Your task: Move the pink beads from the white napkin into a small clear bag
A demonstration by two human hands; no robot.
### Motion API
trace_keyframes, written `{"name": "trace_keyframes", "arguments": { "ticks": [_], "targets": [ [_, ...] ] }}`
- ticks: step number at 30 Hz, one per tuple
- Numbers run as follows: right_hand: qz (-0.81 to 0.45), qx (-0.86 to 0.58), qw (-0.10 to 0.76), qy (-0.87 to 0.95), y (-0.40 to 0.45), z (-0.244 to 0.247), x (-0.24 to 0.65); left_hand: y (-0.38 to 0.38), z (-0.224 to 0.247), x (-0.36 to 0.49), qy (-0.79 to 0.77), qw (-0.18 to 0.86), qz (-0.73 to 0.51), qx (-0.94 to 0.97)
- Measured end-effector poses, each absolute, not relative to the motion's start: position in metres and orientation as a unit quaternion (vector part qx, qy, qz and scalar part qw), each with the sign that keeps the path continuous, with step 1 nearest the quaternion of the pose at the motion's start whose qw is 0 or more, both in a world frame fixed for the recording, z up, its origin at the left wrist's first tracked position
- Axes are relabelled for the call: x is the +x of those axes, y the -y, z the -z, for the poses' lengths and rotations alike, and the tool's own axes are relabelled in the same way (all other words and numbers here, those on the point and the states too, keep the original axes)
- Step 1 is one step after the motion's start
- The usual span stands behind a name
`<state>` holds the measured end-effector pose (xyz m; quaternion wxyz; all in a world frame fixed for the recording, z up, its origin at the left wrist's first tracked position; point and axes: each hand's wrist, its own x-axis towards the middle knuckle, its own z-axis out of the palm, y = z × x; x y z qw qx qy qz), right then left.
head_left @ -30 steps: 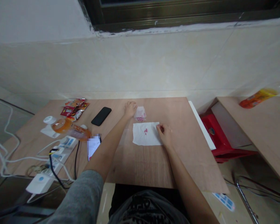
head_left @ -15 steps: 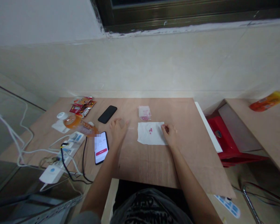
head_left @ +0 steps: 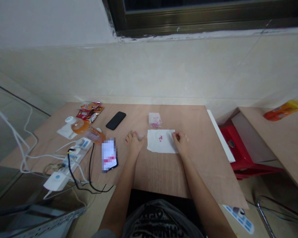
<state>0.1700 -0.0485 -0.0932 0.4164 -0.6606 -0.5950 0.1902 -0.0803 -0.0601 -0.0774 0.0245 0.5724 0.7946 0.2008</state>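
Observation:
My left hand [head_left: 134, 142] hovers at or rests on the table just left of a white tissue-like sheet [head_left: 154, 146]. Its thumb and fingers curve around a pale, see-through thing [head_left: 140, 136] too faint to name. My right hand [head_left: 180, 140] lies at the sheet's right edge, fingers curled and thumb close to them; what they pinch, if anything, is hidden. Several small pink pieces [head_left: 160, 138] are clustered on the sheet. Behind it sits a small clear packet [head_left: 154, 119] with a white upper part and pink bits at its lower end.
Left on the table are a black phone [head_left: 116, 120], a lit phone [head_left: 109, 155], an orange drink bottle [head_left: 86, 130], snack wrappers [head_left: 90, 111] and a power strip [head_left: 67, 165] with cables. A red stool [head_left: 234, 145] stands right, beside another table holding an orange-yellow packet [head_left: 284, 110].
My left hand has moved right, toward the sheet, with the see-through thing still at its fingers. My right hand stays at the sheet's right edge. The view has shifted slightly.

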Motion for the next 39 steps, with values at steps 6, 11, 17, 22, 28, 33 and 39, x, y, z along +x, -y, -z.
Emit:
{"name": "trace_keyframes", "arguments": {
  "ticks": [6, 11, 17, 22, 28, 33, 39],
  "targets": [
    [-0.189, -0.660, 0.419, 0.594, 0.048, 0.093, 0.170, 0.063, 0.074, -0.088, -0.750, 0.067, -0.207, 0.625],
    [-0.190, -0.654, 0.418, 0.602, 0.048, 0.095, 0.171, 0.067, 0.075, -0.094, -0.702, 0.086, -0.221, 0.671],
    [-0.189, -0.653, 0.420, 0.601, 0.047, 0.096, 0.171, 0.066, 0.079, -0.094, -0.730, 0.070, -0.223, 0.642],
    [-0.181, -0.655, 0.408, 0.609, 0.047, 0.098, 0.171, 0.065, 0.074, -0.086, -0.696, 0.085, -0.258, 0.665],
    [-0.147, -0.640, 0.374, 0.654, 0.051, 0.091, 0.167, 0.061, 0.079, -0.068, -0.633, 0.123, -0.312, 0.698],
    [-0.133, -0.607, 0.316, 0.717, 0.059, 0.082, 0.150, 0.057, 0.090, -0.051, -0.567, 0.173, -0.384, 0.707],
    [-0.117, -0.610, 0.243, 0.745, 0.062, 0.082, 0.135, 0.060, 0.094, -0.045, -0.557, 0.192, -0.394, 0.705]
  ]
}}
